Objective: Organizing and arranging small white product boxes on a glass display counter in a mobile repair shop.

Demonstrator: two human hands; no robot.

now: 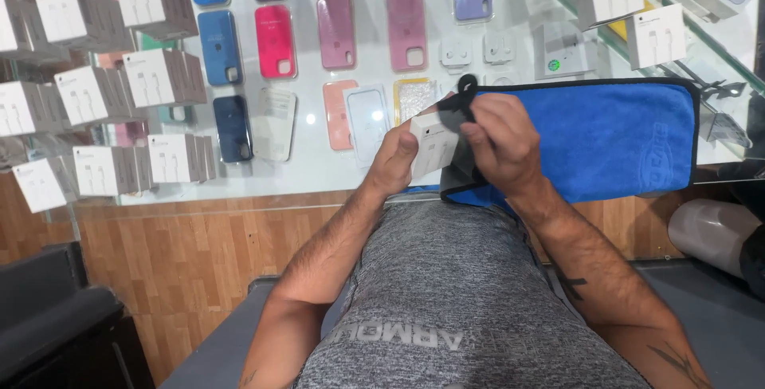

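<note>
My left hand (394, 158) holds a small white box (432, 143) from its left side, thumb on the front face. My right hand (500, 138) grips the corner of a blue cloth with black trim (613, 138) and presses it against the box's right side. The cloth lies spread to the right over the glass counter (319, 174). Both hands are just above the counter's near edge.
Under the glass lie several phone cases (275, 41) in blue, pink, red and purple. Stacks of white boxes (151, 78) fill the left side, and more white boxes (629, 6) stand at the upper right. A wood-panelled front (183, 253) runs below the counter.
</note>
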